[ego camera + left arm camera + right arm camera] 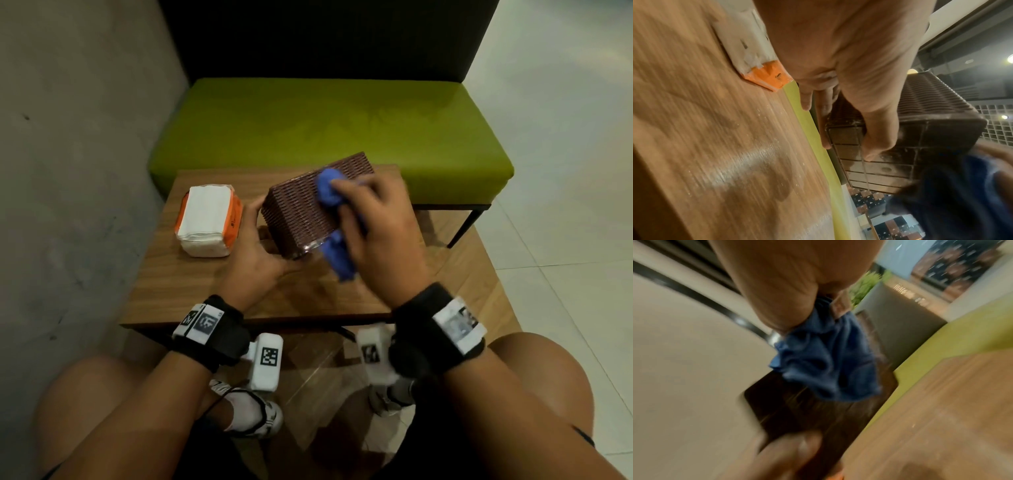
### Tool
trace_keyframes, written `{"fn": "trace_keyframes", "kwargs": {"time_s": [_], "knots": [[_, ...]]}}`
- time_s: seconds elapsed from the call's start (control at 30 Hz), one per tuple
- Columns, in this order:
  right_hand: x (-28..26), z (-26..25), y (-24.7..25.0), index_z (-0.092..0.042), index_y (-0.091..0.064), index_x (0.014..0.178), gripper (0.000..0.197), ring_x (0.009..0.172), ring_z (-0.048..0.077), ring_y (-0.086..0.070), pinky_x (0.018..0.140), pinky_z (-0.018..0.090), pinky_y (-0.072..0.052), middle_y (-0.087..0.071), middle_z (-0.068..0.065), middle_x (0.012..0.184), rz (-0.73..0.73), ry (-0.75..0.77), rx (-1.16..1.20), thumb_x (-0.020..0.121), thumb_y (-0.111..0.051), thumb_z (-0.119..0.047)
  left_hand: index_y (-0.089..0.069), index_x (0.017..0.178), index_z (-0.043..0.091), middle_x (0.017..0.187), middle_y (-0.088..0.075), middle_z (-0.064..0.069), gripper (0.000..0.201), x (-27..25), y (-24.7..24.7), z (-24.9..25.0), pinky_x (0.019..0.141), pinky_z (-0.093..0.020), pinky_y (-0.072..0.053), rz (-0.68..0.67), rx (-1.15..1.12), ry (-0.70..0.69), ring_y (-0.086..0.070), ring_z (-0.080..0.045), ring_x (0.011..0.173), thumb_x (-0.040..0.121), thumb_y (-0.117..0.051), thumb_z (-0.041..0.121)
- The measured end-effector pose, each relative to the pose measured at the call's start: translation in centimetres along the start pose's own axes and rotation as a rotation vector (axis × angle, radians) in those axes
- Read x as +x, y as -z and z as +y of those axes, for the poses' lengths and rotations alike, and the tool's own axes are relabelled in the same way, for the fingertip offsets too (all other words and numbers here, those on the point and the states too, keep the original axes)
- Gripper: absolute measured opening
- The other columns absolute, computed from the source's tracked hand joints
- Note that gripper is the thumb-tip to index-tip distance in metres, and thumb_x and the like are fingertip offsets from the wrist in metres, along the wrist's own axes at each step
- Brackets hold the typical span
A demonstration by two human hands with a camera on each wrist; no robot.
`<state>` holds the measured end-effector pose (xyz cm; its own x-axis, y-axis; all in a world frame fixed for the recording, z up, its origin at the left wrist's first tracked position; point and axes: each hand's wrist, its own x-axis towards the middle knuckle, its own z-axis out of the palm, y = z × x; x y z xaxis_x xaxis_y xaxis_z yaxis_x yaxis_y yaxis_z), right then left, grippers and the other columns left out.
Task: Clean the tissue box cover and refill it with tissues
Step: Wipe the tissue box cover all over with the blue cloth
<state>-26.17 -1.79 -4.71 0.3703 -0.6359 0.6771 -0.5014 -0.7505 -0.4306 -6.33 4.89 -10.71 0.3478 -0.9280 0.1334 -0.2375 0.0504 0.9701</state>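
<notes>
Items counted — one tissue box cover (308, 202), one blue cloth (334, 219), one pack of tissues (207, 219). One table (205, 291), one green bench (325, 126) — two hands.

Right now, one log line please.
left hand: holds tissue box cover tilted | right hand: wiping it, blue cloth | tissue pack: on table, unloaded

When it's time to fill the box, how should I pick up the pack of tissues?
Grip the tissue pack across its two long orange sides, coming from above. It lies flat on the table, alone, left of the box, so the top is free.
</notes>
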Motion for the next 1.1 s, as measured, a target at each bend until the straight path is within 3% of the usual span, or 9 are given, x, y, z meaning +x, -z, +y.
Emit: {"fn": "trace_keyframes", "kwargs": {"time_s": [0.13, 0.33, 0.4, 0.5, 0.6, 0.73, 0.83, 0.97, 1.1], "knots": [[1.1, 1.9, 0.8, -0.005, -0.073, 0.121, 0.027, 0.104, 0.033, -0.055, 0.086, 0.050, -0.050, -0.060, 0.020, 0.111, 0.127, -0.232, -0.053, 0.098, -0.059, -0.009, -0.039, 0.136, 0.058, 0.141, -0.061, 0.012, 0.107, -0.5, -0.3, 0.9, 0.088, -0.025, -0.062, 0.000, 0.010, -0.022, -0.071, -0.013, 0.118, 0.052, -0.103, 0.042], [-1.3, -4.2, 0.0, 0.000, -0.075, 0.121, 0.031, 0.099, 0.039, -0.059, 0.083, 0.049, -0.050, -0.065, 0.024, 0.115, -0.028, 0.148, 0.012, 0.095, -0.061, -0.006, -0.045, 0.152, 0.038, 0.151, -0.060, 0.001, 0.100, 0.4, -0.7, 1.1, 0.113, -0.051, -0.054, 0.008, -0.007, 0.027, -0.066, -0.017, 0.132, 0.066, -0.092, 0.058], [-0.3, -1.4, 0.6, -0.002, -0.074, 0.123, 0.028, 0.104, 0.037, -0.058, 0.087, 0.048, -0.050, -0.063, 0.021, 0.114, 0.059, 0.025, 0.004, 0.098, -0.062, -0.005, -0.038, 0.154, 0.032, 0.146, -0.063, -0.001, 0.115, 0.1, -0.3, 1.0, 0.102, -0.050, -0.062, -0.001, -0.010, 0.011, -0.072, -0.024, 0.123, 0.060, -0.105, 0.035], [1.5, 2.4, 1.9, -0.010, -0.074, 0.127, 0.028, 0.110, 0.025, -0.060, 0.096, 0.030, -0.049, -0.064, 0.015, 0.116, 0.150, -0.261, 0.082, 0.102, -0.060, -0.013, -0.034, 0.153, 0.037, 0.146, -0.060, 0.011, 0.115, -0.4, 0.0, 0.7, 0.098, -0.039, -0.064, -0.005, 0.022, -0.028, -0.071, -0.017, 0.123, 0.065, -0.104, 0.014], [2.0, 3.5, 2.4, -0.011, -0.073, 0.126, 0.026, 0.116, 0.018, -0.067, 0.104, 0.037, -0.055, -0.071, 0.011, 0.124, 0.151, -0.483, 0.442, 0.105, -0.057, -0.014, -0.033, 0.157, 0.032, 0.151, -0.059, 0.003, 0.116, -0.6, 0.0, 0.0, 0.105, -0.043, -0.061, -0.028, -0.008, -0.022, -0.070, -0.015, 0.128, 0.065, -0.103, 0.024], [1.3, 2.9, 3.1, -0.006, -0.072, 0.126, 0.026, 0.105, 0.019, -0.070, 0.088, 0.028, -0.058, -0.073, 0.012, 0.123, 0.121, -0.723, 0.782, 0.109, -0.053, -0.008, -0.034, 0.158, 0.037, 0.154, -0.047, 0.007, 0.126, -0.8, 0.2, -0.4, 0.108, -0.037, -0.056, -0.049, 0.151, -0.001, -0.062, -0.002, 0.128, 0.054, -0.102, 0.060], [0.7, 2.2, 2.9, -0.010, -0.073, 0.122, 0.024, 0.095, 0.012, -0.068, 0.083, 0.026, -0.055, -0.072, 0.006, 0.109, 0.156, -0.689, 0.727, 0.108, -0.054, -0.008, -0.040, 0.156, 0.031, 0.143, -0.041, 0.007, 0.120, -0.8, 0.3, -0.3, 0.097, -0.020, -0.050, 0.008, 0.333, -0.067, -0.052, 0.012, 0.115, 0.057, -0.101, 0.056], [0.7, 1.3, 2.4, -0.013, -0.073, 0.123, 0.024, 0.117, 0.013, -0.068, 0.102, 0.035, -0.055, -0.072, 0.005, 0.124, 0.200, -0.605, 0.632, 0.107, -0.056, -0.011, -0.035, 0.153, 0.031, 0.143, -0.052, 0.017, 0.111, -1.2, -0.1, 0.4, 0.100, -0.015, -0.051, 0.008, 0.231, -0.131, -0.056, 0.009, 0.124, 0.064, -0.098, 0.054], [0.5, 0.4, 2.4, -0.012, -0.071, 0.126, 0.025, 0.118, 0.012, -0.064, 0.104, 0.036, -0.053, -0.069, 0.005, 0.125, 0.184, -0.491, 0.498, 0.107, -0.056, -0.012, -0.025, 0.163, 0.032, 0.154, -0.038, 0.027, 0.128, -1.4, 0.0, 0.3, 0.114, -0.028, -0.048, -0.001, 0.155, -0.096, -0.046, 0.007, 0.142, 0.062, -0.102, 0.046]]}}
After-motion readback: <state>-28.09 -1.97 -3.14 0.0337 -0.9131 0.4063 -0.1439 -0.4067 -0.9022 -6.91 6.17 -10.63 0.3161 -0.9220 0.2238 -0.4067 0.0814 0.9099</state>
